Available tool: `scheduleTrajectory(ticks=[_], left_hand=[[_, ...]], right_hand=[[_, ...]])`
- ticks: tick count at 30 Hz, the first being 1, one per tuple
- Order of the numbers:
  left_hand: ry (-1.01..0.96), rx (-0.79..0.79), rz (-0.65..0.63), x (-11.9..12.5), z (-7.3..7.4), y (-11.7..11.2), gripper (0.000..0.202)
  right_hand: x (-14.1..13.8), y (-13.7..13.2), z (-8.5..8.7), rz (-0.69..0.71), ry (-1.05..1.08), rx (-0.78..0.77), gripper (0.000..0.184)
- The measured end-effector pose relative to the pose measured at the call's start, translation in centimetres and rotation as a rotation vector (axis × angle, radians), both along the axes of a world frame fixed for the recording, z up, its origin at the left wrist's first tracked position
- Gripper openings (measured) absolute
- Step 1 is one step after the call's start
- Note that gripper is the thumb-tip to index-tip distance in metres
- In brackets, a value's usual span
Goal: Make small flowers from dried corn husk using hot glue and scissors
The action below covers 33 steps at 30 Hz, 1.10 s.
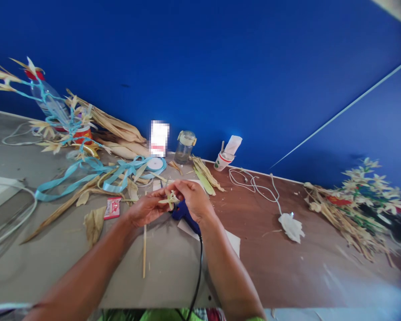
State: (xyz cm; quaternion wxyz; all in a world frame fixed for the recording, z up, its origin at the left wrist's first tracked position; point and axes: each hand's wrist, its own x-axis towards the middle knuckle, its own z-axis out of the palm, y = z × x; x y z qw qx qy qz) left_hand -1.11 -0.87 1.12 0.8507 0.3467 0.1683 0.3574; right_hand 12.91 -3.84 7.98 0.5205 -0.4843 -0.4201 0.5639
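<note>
Pale, cream-green husk makes up the small star-shaped flower (pixel 170 201) at the middle of the head view, its narrow petals splayed. The left hand (pixel 147 207) has its grip closed on this flower between bent fingertips. The right hand (pixel 194 200) curls in at its upper right edge; whether that grip pinches the flower or only steadies it, I cannot tell.

Taking the flower as the clock's centre, a dark-blue plastic glue gun (pixel 182 212) sits at four o'clock, just beside the right hand, trailing a smooth black cord (pixel 199 263). At seven o'clock a thin, straight wooden stick (pixel 144 254) lies on the matt grey-and-brown desk (pixel 274 276). A shiny red square packet (pixel 112 208) is at nine. Towards ten, looped satiny light-blue ribbon (pixel 58 184) spreads before brittle, ridged tan husks (pixel 115 122). A clear glass jar (pixel 184 150) stands near one o'clock, a tilted white paper cup (pixel 222 162) at two, and crumpled white tissue (pixel 291 227) at three.
</note>
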Motion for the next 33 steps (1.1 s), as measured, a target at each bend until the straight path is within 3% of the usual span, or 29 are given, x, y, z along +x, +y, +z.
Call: scheduleTrajectory(ticks=[4, 9, 15, 24, 33], left_hand=[[-0.059, 0.016, 0.079, 0.0, 0.4, 0.1, 0.007], [-0.119, -0.007, 0.217, 0.0, 0.5, 0.4, 0.014], [-0.128, -0.004, 0.338, 0.2, -0.1, 1.0, 0.014], [-0.106, 0.026, 0.363, 0.3, -0.5, 1.2, 0.011], [-0.092, 0.040, 0.335, 0.2, -0.6, 1.2, 0.006]], right_hand=[[0.3, 0.5, -0.4, -0.113, 0.052, 0.069, 0.028], [0.2, 0.6, -0.7, -0.003, -0.042, 0.024, 0.012], [-0.6, 1.0, -1.9, 0.011, -0.049, 0.112, 0.020], [-1.3, 1.9, -4.8, -0.018, -0.141, 0.244, 0.027], [-1.6, 2.1, -5.2, -0.068, -0.102, 0.283, 0.022]])
